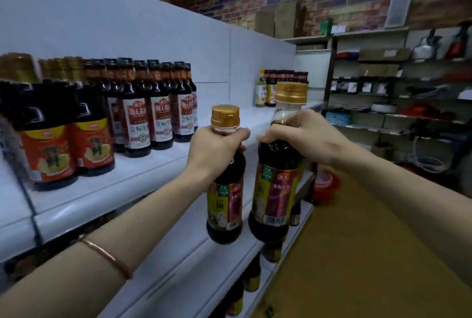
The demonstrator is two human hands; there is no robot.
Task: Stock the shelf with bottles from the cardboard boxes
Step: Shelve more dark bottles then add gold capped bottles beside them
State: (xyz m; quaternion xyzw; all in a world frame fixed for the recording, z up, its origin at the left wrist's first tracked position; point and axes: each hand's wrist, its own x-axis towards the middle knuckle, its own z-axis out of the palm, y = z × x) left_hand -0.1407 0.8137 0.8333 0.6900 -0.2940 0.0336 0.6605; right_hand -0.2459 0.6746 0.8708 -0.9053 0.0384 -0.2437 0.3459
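My left hand grips the neck of a dark sauce bottle with a gold cap and a yellow-green label. My right hand grips the neck of a second, larger bottle of the same kind. Both bottles hang upright in the air beside each other, in front of the white shelf. On that shelf stand rows of dark bottles with red and white labels and red-orange labels. No cardboard box shows clearly.
A bare stretch of shelf lies between the left rows and a small group of bottles at the far end. Lower shelves hold more bottles. A red basin sits on the brown floor; cluttered racks line the brick wall.
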